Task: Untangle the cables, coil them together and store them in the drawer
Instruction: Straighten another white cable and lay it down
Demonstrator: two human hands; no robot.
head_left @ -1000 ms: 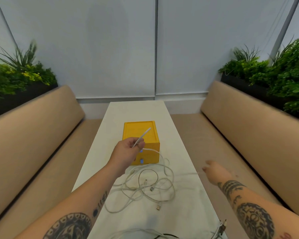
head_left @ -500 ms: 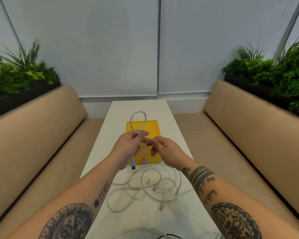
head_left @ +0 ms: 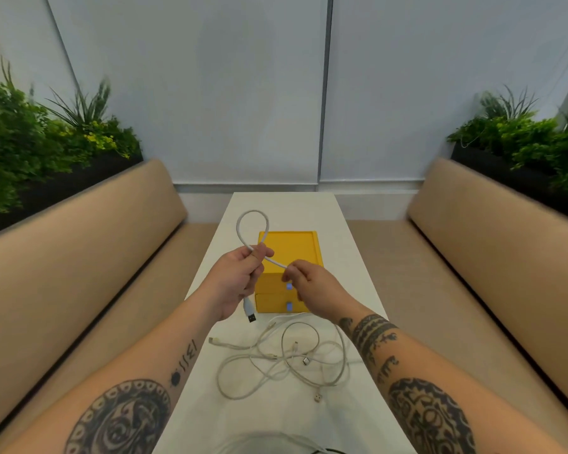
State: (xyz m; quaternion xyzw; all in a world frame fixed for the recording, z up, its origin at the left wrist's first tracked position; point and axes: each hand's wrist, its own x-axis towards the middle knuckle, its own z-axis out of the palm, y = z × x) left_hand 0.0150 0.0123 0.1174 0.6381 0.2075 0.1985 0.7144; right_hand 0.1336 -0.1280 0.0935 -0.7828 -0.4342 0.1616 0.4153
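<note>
one white cable looped between two hands

the white cable [head_left: 253,211] is held up above the bench [head_left: 286,204] — the left hand [head_left: 235,283] grips it in a curled fist where the strand crosses itself. a loop stands up above the knuckles and the usb plug [head_left: 250,312] hangs below the palm. the right hand [head_left: 312,290] pinches the same strand just beside the left, fingertips pressed together on it. both hands hover in front of the yellow drawer box [head_left: 289,247], whose two drawers are closed, each with a small blue knob [head_left: 289,286]. nearer the person, the other cables lie in a loose white tangle [head_left: 277,357] on the bench, several plugs showing. padded tan seats [head_left: 79,257] run along both sides — green plants [head_left: 30,142] stand behind them.
</note>
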